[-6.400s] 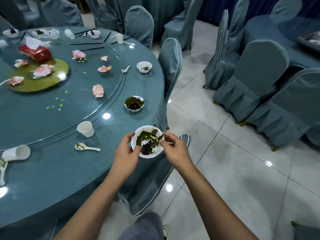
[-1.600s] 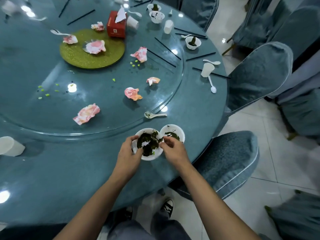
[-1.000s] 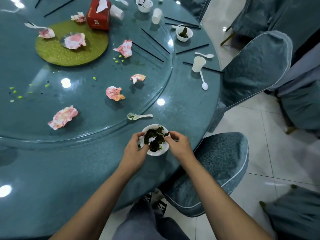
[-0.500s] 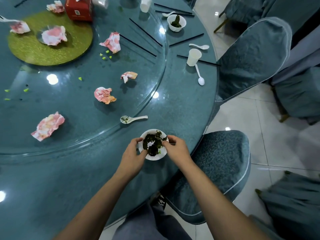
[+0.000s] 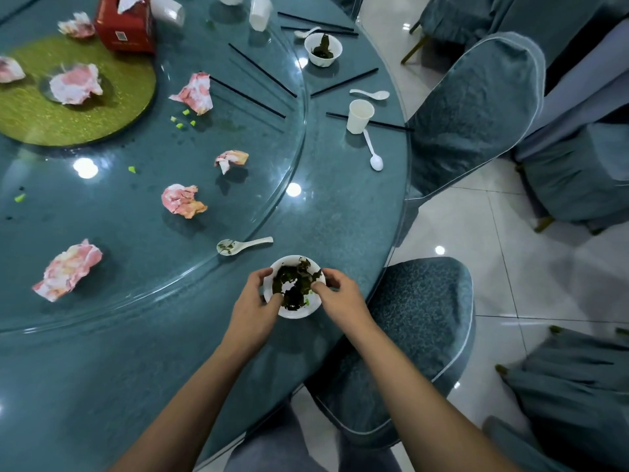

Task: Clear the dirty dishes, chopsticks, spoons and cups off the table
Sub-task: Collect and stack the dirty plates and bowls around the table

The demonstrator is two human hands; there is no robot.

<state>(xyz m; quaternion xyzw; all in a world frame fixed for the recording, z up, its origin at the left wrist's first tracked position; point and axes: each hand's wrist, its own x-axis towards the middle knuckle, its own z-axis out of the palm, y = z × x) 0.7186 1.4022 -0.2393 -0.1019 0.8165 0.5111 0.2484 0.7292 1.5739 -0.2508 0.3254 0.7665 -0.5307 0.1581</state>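
Note:
A white bowl (image 5: pixel 299 311) smeared with dark green leftovers hangs just above the round teal table (image 5: pixel 340 212) near its edge. My left hand (image 5: pixel 253 306) grips its left rim and my right hand (image 5: pixel 340 296) grips its right rim. A dirty white spoon (image 5: pixel 238 246) lies just beyond the bowl on the glass turntable (image 5: pixel 143 206). Farther off stand a white paper cup (image 5: pixel 359 116), a white spoon (image 5: pixel 374 155) beside it, another spoon (image 5: pixel 371 94), a small bowl with greens (image 5: pixel 322 49) and several black chopsticks (image 5: pixel 262 70).
Crumpled pink napkins (image 5: pixel 182 201) lie on the turntable, with a green mat (image 5: pixel 68 120) and a red tissue box (image 5: pixel 124 27) farther back. More cups (image 5: pixel 259 11) stand at the far edge. A covered chair (image 5: pixel 415 335) sits under my right arm, another (image 5: pixel 473 110) beyond it.
I have walked around the table with the bowl in both hands. A second bowl that sat beside it 1.6 s ago no longer shows on the table.

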